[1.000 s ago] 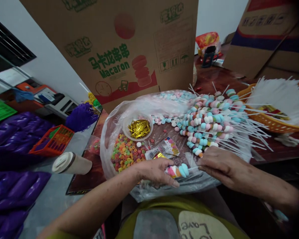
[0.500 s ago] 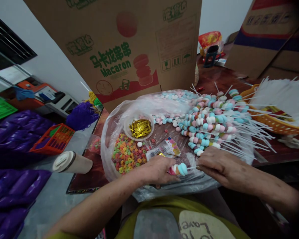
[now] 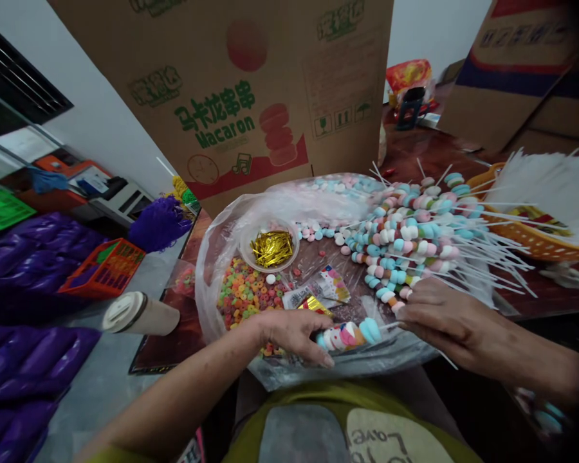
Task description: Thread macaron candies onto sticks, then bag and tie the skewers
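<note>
A candy skewer [image 3: 350, 335] of blue, white, pink and orange pieces lies level in front of me. My right hand [image 3: 439, 321] is closed on its white stick at the right end. My left hand [image 3: 294, 334] is at the skewer's left end, thumb and fingers parted around the last pieces; whether it touches them is hard to tell. Just beyond lie a printed wrapper [image 3: 321, 287] and a piece of gold foil [image 3: 315, 305]. Finished-looking candy skewers [image 3: 405, 238] are heaped behind my right hand.
A tub of gold twist ties [image 3: 271, 249] stands beside loose ring candies [image 3: 246, 292] on plastic sheeting [image 3: 207, 257]. An orange basket [image 3: 550, 241] holds white sticks [image 3: 540, 186]. A tall cardboard box [image 3: 251, 83] blocks the back. A lidded cup [image 3: 142, 314] stands at the left.
The candy skewer has shifted right, showing more pieces, as my right hand moved right and slightly up. My left hand has loosened, its thumb and fingers now apart. The gold foil shows more.
</note>
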Available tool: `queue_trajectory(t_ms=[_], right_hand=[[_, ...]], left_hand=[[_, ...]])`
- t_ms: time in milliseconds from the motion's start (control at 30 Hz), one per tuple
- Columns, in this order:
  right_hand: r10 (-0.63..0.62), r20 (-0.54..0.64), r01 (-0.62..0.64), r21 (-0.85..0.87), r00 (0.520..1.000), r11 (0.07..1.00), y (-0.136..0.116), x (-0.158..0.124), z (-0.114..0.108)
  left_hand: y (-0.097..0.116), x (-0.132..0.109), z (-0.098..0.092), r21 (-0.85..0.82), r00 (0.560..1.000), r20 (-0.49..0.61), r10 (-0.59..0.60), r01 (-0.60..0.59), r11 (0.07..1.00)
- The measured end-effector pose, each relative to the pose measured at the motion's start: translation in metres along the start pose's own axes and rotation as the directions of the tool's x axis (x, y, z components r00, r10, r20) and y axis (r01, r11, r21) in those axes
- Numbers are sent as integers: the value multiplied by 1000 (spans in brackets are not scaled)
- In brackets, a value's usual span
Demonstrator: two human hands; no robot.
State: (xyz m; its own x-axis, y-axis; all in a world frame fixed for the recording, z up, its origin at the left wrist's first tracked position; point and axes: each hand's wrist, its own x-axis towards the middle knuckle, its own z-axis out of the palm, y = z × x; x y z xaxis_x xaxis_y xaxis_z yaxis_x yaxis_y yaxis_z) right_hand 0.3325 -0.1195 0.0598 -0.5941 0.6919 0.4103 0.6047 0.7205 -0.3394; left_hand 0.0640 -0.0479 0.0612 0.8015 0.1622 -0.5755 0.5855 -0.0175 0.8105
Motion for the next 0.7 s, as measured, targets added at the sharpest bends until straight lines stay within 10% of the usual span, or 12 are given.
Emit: queue_trajectory(t_ms=[67, 200, 433, 700], right_hand=[[2, 40, -1, -13, 999, 1000, 1, -3, -8], [46, -31, -46, -12, 998, 999, 2, -7, -9], [6, -6, -6, -27, 1000, 1000, -4, 4, 8], [-30, 5, 30, -5, 1000, 1000, -3, 13, 14]], left_hand=[[-4, -2, 7, -43, 986, -156, 54, -61, 997], [6, -5, 22, 255, 827, -509, 240, -122, 959], [20, 2, 28, 227, 915, -401, 52, 44, 973], [27, 19, 33, 511, 809, -540, 230, 98, 854]])
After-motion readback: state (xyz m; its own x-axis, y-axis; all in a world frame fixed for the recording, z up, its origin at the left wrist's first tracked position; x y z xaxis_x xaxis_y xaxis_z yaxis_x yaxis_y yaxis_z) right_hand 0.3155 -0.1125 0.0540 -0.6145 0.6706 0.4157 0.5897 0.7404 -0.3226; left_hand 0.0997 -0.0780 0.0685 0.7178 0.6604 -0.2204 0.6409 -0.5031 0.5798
